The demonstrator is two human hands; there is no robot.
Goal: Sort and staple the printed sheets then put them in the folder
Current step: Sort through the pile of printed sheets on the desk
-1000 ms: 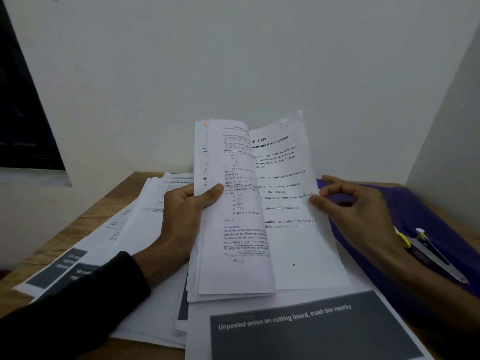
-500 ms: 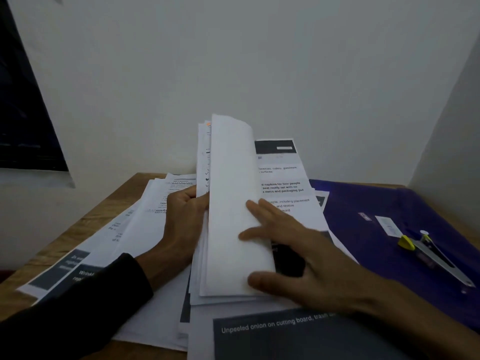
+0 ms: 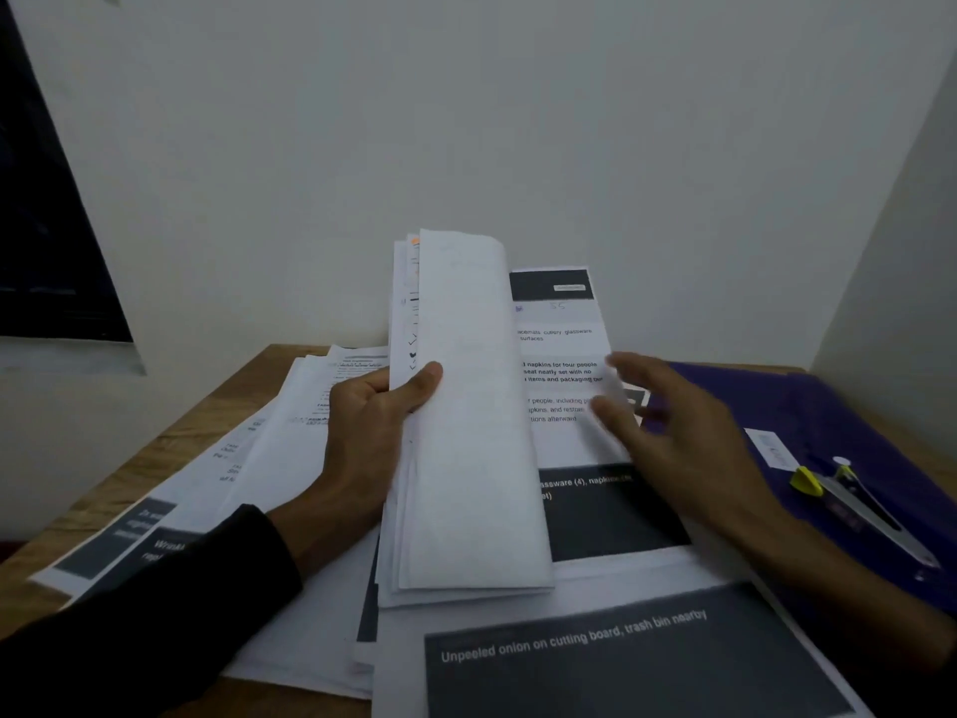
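Observation:
My left hand grips a thick bundle of printed sheets, holding it upright over the table with the turned pages folded back to the left under its thumb. The exposed sheet shows a dark header and text about napkins. Blurred by motion, my right hand hovers with fingers spread at that sheet's right edge and holds nothing. A purple folder lies flat on the right. On it rests a stapler with a yellow end.
Loose printed sheets fan out on the left of the wooden table. A sheet with a dark panel reading "Unpeeled onion on cutting board" lies at the front. White walls close in behind and to the right.
A page was flipped over to the left onto the folded part, exposing the napkin sheet. My right hand pressed the flipped page flat, then lifted off and moved right.

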